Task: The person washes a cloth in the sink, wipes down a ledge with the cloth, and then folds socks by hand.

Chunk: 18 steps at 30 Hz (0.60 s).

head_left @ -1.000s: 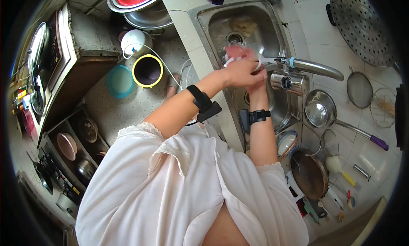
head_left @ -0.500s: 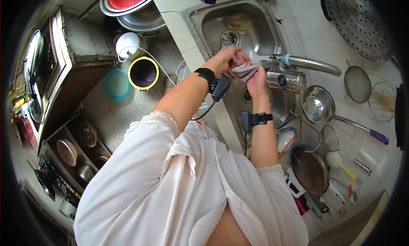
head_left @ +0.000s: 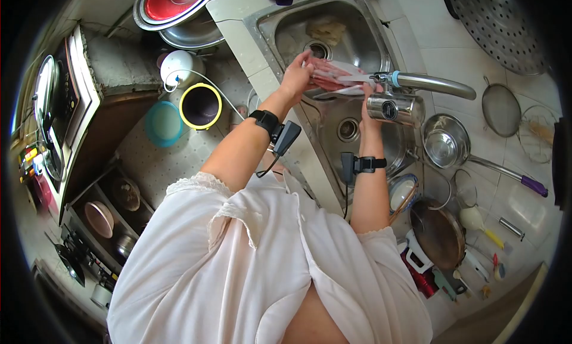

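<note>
**Pink-and-white cloth spread between two hands under the tap**

The double sink (head_left: 366,41) is largest, its top edge cut off by the view. The curved metal tap (head_left: 438,86) reaches over it, its outlet end hard to separate from the pale streak across the cloth. The cloth (head_left: 328,74) lies stretched over the divider between the basins, its right end partly hidden. A steel cylinder (head_left: 399,109) covers part of the right hand (head_left: 370,108), whose fingertips reach the cloth's right end; their grip cannot be told. The left hand (head_left: 295,76) pinches the cloth's left edge between thumb and bent fingers. Smallest, a crumpled yellowish item (head_left: 326,31) sits beyond the drain, its material unclear.
</note>
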Available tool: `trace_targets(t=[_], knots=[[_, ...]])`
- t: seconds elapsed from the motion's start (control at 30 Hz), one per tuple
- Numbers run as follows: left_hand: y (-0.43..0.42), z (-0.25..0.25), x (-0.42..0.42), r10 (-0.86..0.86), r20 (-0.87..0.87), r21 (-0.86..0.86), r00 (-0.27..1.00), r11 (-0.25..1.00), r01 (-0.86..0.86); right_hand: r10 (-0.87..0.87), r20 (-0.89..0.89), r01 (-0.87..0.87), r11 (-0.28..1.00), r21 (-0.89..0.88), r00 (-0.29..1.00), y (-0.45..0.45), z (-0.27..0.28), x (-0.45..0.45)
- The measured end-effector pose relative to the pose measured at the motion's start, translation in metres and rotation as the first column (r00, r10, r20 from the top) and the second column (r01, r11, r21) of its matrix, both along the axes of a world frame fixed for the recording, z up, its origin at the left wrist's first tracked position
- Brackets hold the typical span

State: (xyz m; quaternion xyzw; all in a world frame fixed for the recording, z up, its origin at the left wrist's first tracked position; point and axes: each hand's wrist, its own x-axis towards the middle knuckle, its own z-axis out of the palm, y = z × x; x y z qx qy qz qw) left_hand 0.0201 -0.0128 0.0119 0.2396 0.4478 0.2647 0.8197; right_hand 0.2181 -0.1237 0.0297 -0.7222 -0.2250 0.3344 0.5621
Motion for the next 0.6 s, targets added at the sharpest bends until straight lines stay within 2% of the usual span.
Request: trace_targets(t=[0.1,0.13,0.2,0.23,0.3,0.33,0.37,0.4,0.43,0.47,0.5,0.53,0.57,0.6], knots=[[-0.011,0.003,-0.008,0.079,-0.017,0.092,0.997,0.993,-0.077,-0.045,-0.085,0.045,0.999,-0.005,0.995,-0.003,0.003,-0.001],[-0.013,-0.010,-0.007,0.077,-0.013,0.091,0.997,0.993,-0.075,-0.042,-0.115,0.042,0.999,0.001,0.992,-0.005,0.003,-0.001],[-0.018,-0.031,-0.002,0.239,-0.087,0.258,0.967,0.943,-0.210,-0.050,-0.116,0.054,0.998,0.026,0.992,-0.006,-0.010,-0.003],[-0.019,-0.029,0.004,0.225,-0.078,0.258,0.971,0.946,-0.198,-0.049,-0.076,0.050,0.999,0.008,0.996,-0.009,-0.016,0.002],[-0.022,-0.025,0.019,0.085,-0.150,0.364,0.985,0.931,-0.025,-0.046,0.003,0.046,0.998,-0.029,0.999,-0.010,-0.020,0.007],[-0.024,-0.023,0.023,0.024,-0.196,0.411,0.980,0.910,0.060,-0.089,-0.117,0.101,0.989,0.104,0.989,-0.013,-0.011,0.017],[-0.022,-0.017,0.023,0.020,-0.197,0.412,0.980,0.909,0.064,-0.105,-0.244,0.163,0.960,0.229,0.964,-0.015,-0.004,0.025],[-0.018,-0.007,0.023,-0.131,-0.253,0.464,0.959,0.853,0.239,-0.076,-0.388,0.187,0.949,0.255,0.918,-0.024,-0.024,0.068],[-0.016,0.003,0.022,-0.272,-0.319,0.499,0.908,0.766,0.405,-0.076,-0.393,0.187,0.949,0.253,0.916,-0.034,-0.036,0.118],[-0.016,0.008,0.022,-0.229,-0.273,0.487,0.934,0.805,0.339,0.032,-0.475,0.121,0.950,0.287,0.879,-0.041,-0.041,0.163],[-0.015,0.014,0.021,-0.230,-0.277,0.483,0.933,0.806,0.342,0.085,-0.515,0.091,0.948,0.306,0.853,-0.042,-0.038,0.170],[-0.014,0.019,0.020,-0.235,-0.225,0.402,0.946,0.862,0.309,0.136,-0.552,0.061,0.944,0.324,0.823,-0.039,-0.026,0.169],[-0.013,0.025,0.019,-0.232,-0.174,0.316,0.957,0.907,0.278,0.094,-0.483,0.028,0.971,0.239,0.870,-0.031,-0.012,0.171],[-0.015,0.029,0.019,-0.233,-0.181,0.316,0.956,0.906,0.281,0.059,-0.407,0.002,0.989,0.149,0.911,-0.020,0.009,0.168]])
